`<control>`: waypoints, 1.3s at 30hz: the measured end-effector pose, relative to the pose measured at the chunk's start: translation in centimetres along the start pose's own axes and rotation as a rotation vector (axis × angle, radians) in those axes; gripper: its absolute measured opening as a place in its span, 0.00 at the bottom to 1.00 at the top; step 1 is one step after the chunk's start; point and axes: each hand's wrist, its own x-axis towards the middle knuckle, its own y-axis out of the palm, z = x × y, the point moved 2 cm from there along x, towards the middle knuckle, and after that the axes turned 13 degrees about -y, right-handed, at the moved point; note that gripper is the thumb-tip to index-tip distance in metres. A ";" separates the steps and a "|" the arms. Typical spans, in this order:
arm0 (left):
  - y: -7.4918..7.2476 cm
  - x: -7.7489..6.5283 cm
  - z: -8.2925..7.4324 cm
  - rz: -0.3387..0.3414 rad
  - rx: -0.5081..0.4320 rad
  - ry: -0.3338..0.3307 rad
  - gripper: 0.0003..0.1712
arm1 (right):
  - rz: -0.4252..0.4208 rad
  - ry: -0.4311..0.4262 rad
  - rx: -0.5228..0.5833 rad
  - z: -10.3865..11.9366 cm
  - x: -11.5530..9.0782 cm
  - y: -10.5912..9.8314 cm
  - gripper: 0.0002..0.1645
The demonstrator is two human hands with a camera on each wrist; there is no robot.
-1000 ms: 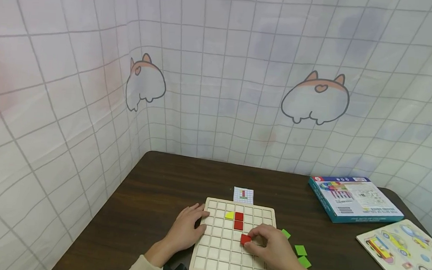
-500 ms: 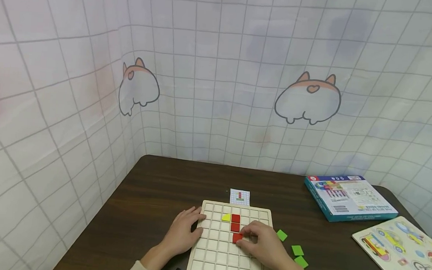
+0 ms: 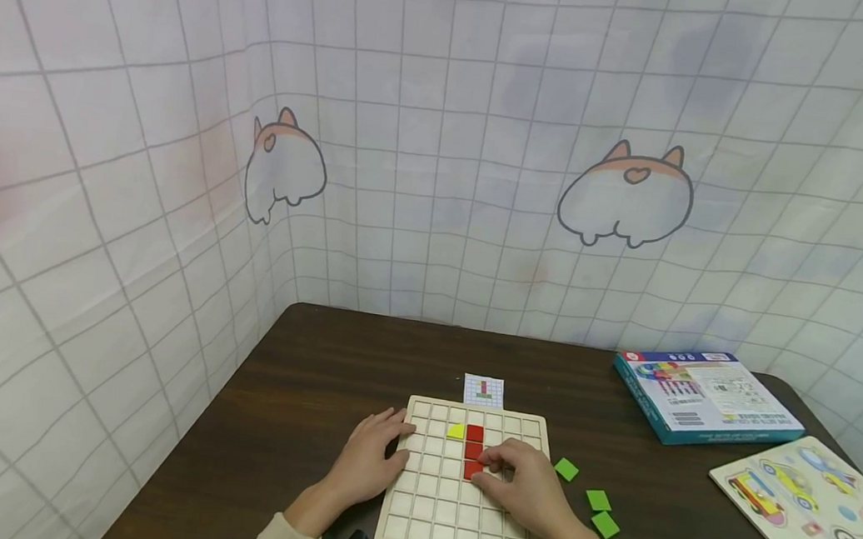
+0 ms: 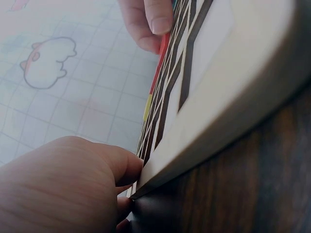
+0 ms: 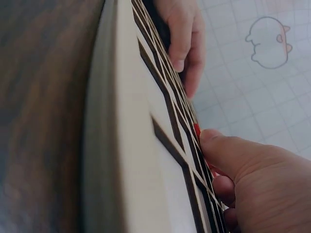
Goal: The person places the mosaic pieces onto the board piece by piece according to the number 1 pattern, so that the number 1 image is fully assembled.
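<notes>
A light wooden grid board (image 3: 450, 536) lies on the dark table, with two red square tiles (image 3: 475, 433) in one column and a yellow piece with a slanted edge (image 3: 456, 431) left of the top one. Just below them, in line, is a third red tile (image 3: 472, 470). My right hand (image 3: 532, 489) pinches this tile at its right side between thumb and fingertips; in the right wrist view the thumb (image 5: 214, 138) touches its red edge. My left hand (image 3: 367, 459) rests along the board's left edge, fingers extended; in the left wrist view its thumb (image 4: 124, 162) touches the rim.
Three green tiles (image 3: 598, 500) lie on the table right of the board. A small printed grid card (image 3: 484, 390) sits at its back edge. Farther right are a teal-sided box (image 3: 715, 402) and a picture puzzle board (image 3: 799, 500). A gridded curtain (image 3: 445, 179) hangs behind.
My right hand has moved the red tile left and slightly up, from right of the red column to in line under the other two. The left hand has stayed on the board's edge.
</notes>
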 end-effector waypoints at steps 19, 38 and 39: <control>-0.1 -0.1 0.0 0.001 0.009 -0.010 0.20 | -0.031 -0.025 -0.001 -0.1 -0.1 0.3 0.09; 0.0 0.0 0.0 0.003 0.007 -0.005 0.20 | -0.203 0.065 0.107 -0.4 -1.0 -0.2 0.05; 0.0 0.1 0.0 0.003 0.006 -0.005 0.20 | -0.218 0.067 0.105 -0.4 -1.1 -0.3 0.06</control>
